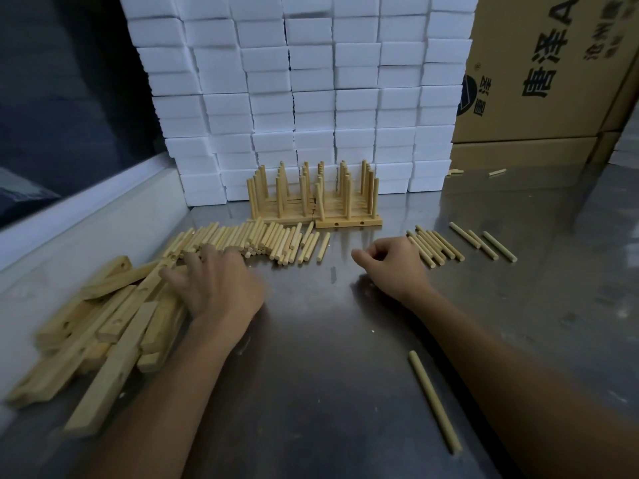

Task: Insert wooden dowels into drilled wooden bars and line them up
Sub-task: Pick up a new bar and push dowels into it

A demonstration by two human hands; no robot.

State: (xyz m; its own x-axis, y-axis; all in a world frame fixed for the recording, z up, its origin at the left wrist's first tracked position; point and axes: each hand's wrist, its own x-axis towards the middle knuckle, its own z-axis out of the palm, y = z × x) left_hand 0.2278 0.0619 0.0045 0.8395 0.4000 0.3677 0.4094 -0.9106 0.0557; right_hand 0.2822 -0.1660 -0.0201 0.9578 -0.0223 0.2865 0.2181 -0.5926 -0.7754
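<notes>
A loose heap of drilled wooden bars (103, 326) lies at the left on the steel table (328, 340). Behind it spreads a pile of short dowels (256, 240). My left hand (214, 285) is blurred, its fingers spread over the top of the bar heap and the near edge of the dowel pile. My right hand (390, 261) rests on the table with loosely curled fingers and holds nothing I can see; a smaller group of dowels (435, 247) lies just to its right. Finished bars with upright dowels (314, 198) stand in rows at the back centre.
One long dowel (434, 401) lies alone near my right forearm. Stacked white foam blocks (311, 81) form a wall behind the finished rows. Cardboard boxes (539, 74) stand at the back right. A white ledge (86, 209) borders the table on the left.
</notes>
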